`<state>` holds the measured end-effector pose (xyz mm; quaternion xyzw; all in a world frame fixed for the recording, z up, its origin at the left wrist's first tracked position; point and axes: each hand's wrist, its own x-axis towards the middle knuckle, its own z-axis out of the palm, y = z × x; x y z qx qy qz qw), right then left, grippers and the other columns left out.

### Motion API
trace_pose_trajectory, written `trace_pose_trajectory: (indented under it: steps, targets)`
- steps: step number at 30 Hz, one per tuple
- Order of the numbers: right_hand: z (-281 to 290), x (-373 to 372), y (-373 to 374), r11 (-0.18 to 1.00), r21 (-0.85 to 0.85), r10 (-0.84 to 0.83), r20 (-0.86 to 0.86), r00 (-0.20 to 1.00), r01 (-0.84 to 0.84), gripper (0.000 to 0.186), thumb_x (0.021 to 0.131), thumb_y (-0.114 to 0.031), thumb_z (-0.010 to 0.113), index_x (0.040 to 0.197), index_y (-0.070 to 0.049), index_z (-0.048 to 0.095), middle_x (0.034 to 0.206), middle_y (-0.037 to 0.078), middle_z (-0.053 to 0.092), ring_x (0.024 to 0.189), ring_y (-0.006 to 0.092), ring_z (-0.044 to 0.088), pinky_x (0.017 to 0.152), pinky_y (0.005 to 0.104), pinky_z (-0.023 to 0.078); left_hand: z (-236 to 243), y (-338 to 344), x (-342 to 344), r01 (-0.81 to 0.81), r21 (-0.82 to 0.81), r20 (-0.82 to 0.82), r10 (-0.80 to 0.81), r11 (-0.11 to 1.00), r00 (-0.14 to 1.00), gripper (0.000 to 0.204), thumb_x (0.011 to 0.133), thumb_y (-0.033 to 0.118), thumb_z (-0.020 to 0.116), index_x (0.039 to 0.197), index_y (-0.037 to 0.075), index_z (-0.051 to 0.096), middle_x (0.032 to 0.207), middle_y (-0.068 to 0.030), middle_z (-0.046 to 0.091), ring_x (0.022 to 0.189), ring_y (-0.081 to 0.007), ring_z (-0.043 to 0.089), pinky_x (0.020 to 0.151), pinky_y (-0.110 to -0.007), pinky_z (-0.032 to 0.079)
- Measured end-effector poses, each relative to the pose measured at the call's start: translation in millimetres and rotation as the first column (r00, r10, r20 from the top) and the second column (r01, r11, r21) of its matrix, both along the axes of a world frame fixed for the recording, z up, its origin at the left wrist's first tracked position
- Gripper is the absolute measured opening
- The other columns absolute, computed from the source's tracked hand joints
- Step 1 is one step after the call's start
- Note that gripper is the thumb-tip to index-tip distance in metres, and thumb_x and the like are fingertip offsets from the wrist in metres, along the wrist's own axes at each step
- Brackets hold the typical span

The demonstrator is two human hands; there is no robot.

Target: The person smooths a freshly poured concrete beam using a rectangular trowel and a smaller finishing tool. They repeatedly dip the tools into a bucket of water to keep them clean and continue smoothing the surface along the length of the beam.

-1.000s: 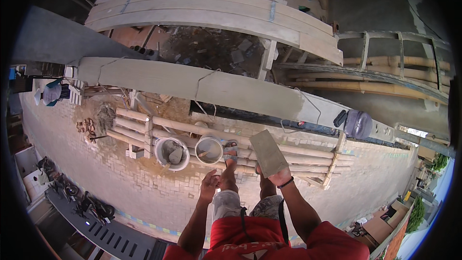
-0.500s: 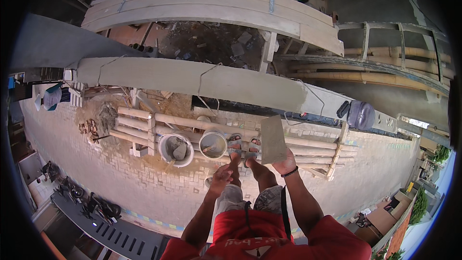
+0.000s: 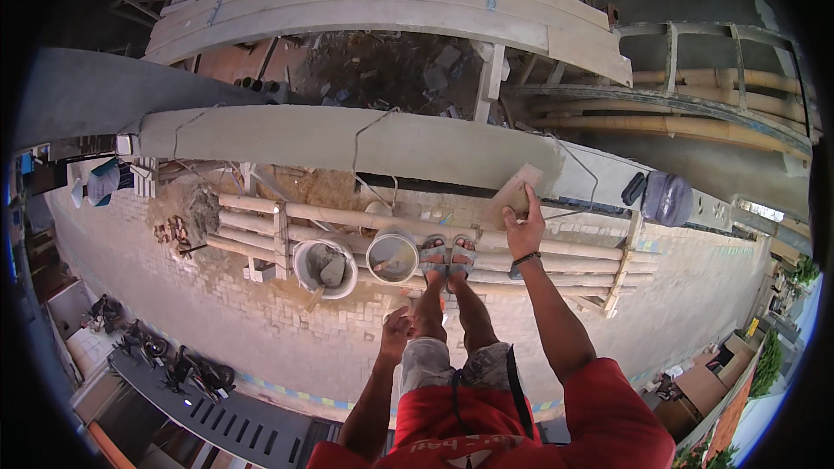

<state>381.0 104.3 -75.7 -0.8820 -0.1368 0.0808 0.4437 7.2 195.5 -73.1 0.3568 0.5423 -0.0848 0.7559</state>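
Observation:
My right hand grips a flat rectangular plastering float, held tilted against the near side of a long grey plastered beam. The plaster near the float looks darker than the paler stretch to its right. My left hand hangs low in front of my left leg, fingers loosely bent and apart, with nothing in it. Below the beam stand a white bucket of grey mortar with a trowel in it and a bucket of greyish liquid holding a stick-like handle.
I stand in sandals on bamboo poles above a paved ground. Bent metal clamps hug the beam. A dark rounded bundle sits on its right end. Beyond are a plank platform and a metal frame.
My right hand has moved up and forward, bringing the float from in front of me to the beam and turning it. The left hand stays low, nearly in place.

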Motion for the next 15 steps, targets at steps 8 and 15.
trace_pose_trajectory:
  steps: [8, 15]
  targets:
    - [-11, 38, 8, 0.985, -0.172, -0.007, 0.042, 0.999, 0.014, 0.065, 0.081, -0.010, 0.070, 0.143, -0.008, 0.047, 0.120, 0.020, 0.061, 0.102, 0.0375, 0.061, 0.083, 0.0424, 0.051, 8, -9, -11, -0.014, -0.025, -0.096, 0.012, 1.000, 0.995, 0.043, 0.100, 0.021, 0.057, 0.139, 0.006, 0.047, 0.110, -0.0120, 0.067, 0.079, -0.0173, 0.067, 0.070, -0.030, 0.053]
    - [-18, 47, 21, 0.965, -0.263, 0.057, 0.118, 0.991, -0.024, 0.066, 0.082, -0.010, 0.069, 0.144, -0.012, 0.046, 0.105, 0.020, 0.058, 0.093, 0.0398, 0.060, 0.080, 0.0467, 0.051, 6, -7, -15, 0.007, -0.015, -0.123, -0.009, 1.000, 0.992, 0.042, 0.100, 0.020, 0.057, 0.138, 0.006, 0.048, 0.108, -0.0119, 0.066, 0.077, -0.0177, 0.066, 0.068, -0.031, 0.053]
